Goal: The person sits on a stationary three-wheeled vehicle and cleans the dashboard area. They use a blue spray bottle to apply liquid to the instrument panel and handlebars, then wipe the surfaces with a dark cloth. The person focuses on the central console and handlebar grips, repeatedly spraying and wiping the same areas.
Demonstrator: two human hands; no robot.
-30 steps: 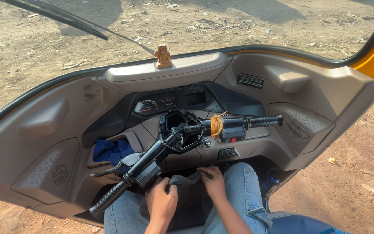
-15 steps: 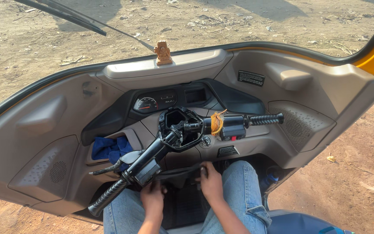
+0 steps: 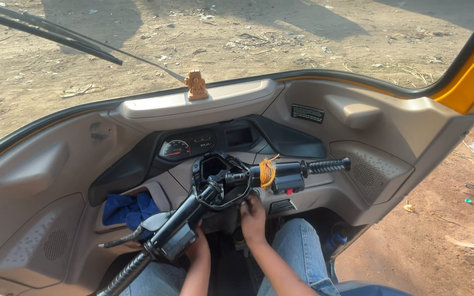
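bare forearms, no sleeves in view — both hands ungloved; legs in faded blue denim jeans [image 3: 297,246].

Left hand [image 3: 197,248] mostly hidden behind handlebar [image 3: 193,211]; right hand [image 3: 253,216] fingertips hidden.

We see a small black rectangular label [image 3: 307,113] with pale print on the beige dashboard's upper right, and a dark gauge panel [image 3: 186,145] with a round white-faced dial set in the black middle part behind the handlebar.

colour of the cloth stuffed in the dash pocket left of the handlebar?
Blue cloth, plain, no pattern visible; shown in the head view.
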